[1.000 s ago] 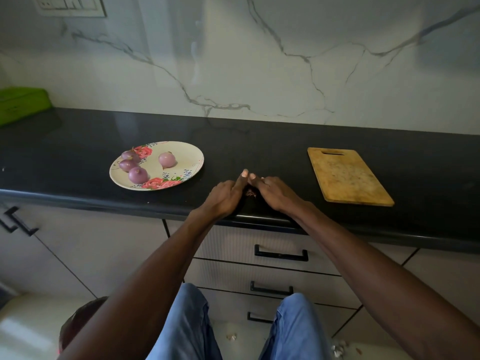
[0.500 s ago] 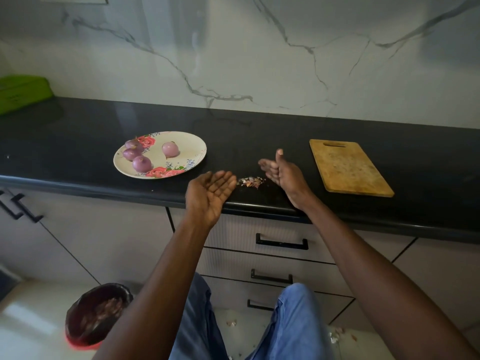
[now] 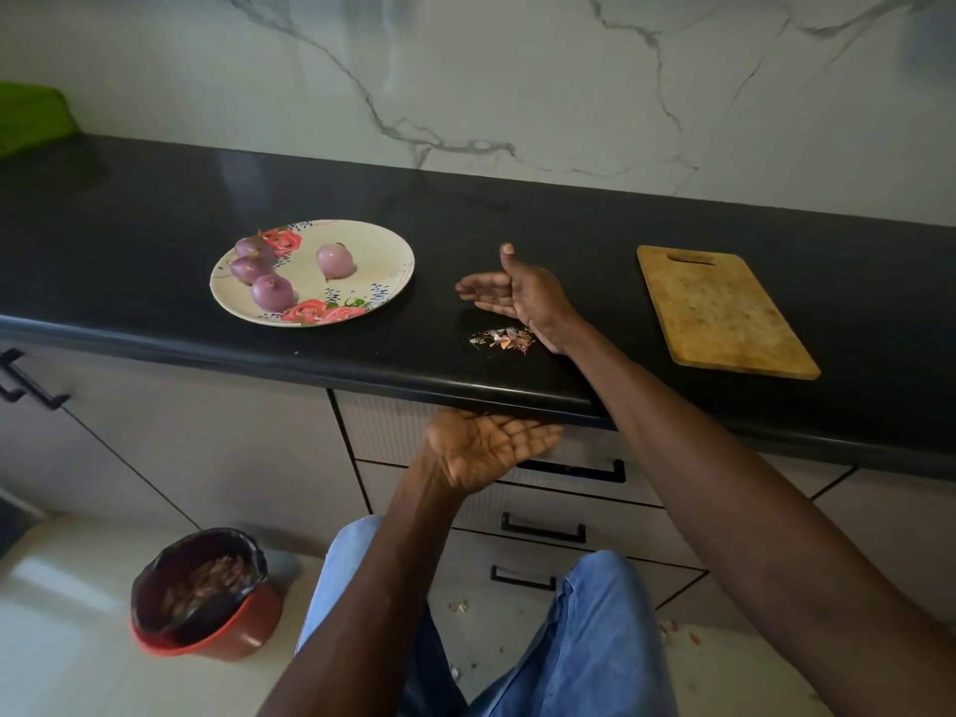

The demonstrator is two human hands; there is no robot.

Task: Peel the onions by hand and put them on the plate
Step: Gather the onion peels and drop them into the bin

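Observation:
Several peeled purple onions [image 3: 271, 291] lie on a floral plate [image 3: 383, 251] on the black counter, one paler onion [image 3: 335, 259] apart from the rest. A small pile of onion skin scraps [image 3: 501, 340] lies near the counter's front edge. My right hand [image 3: 512, 289] stands on its edge just behind the scraps, fingers straight, thumb up, holding nothing. My left hand [image 3: 489, 447] is held palm-up and flat just below the counter edge, under the scraps, with nothing in it.
A wooden cutting board [image 3: 724, 310] lies on the counter [image 3: 155, 209] to the right. A red bin [image 3: 207, 597] lined with a dark bag holding peels stands on the floor at the left. Drawers with black handles [image 3: 543, 530] front me. A green object [image 3: 31, 116] sits far left.
Both hands left the scrap pile they covered. My left hand dropped below the counter edge and turned palm-up; my right hand moved behind the scraps.

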